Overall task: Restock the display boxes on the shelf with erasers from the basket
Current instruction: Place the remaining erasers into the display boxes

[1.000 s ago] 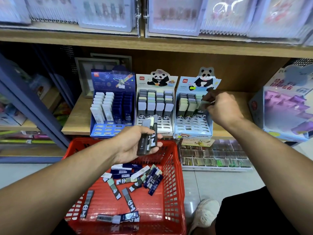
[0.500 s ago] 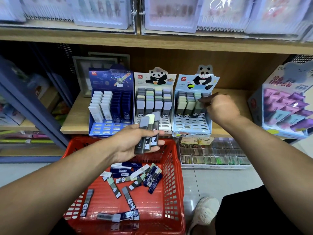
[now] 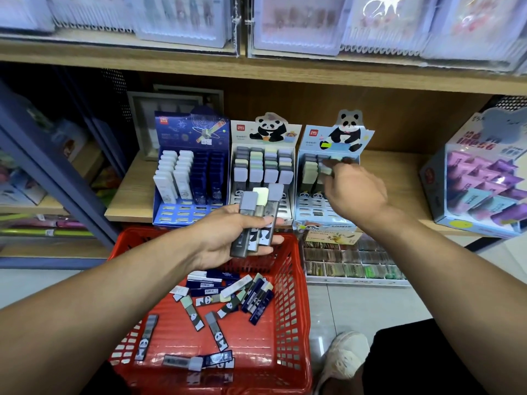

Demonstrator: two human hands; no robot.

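Right hand (image 3: 353, 192) over panda box (image 3: 328, 206)

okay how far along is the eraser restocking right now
Partly done. The middle panda box looks nearly full. In hand: the left hand holds three erasers, and the right hand reaches into the light-blue panda box, still half empty. Left: many loose erasers in the red basket.

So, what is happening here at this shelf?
A person is restocking eraser display boxes. The left hand holds three erasers above the red basket, where many more lie loose. The right hand reaches into the right panda box, fingertips at its rows. Whether it grips an eraser is unclear.
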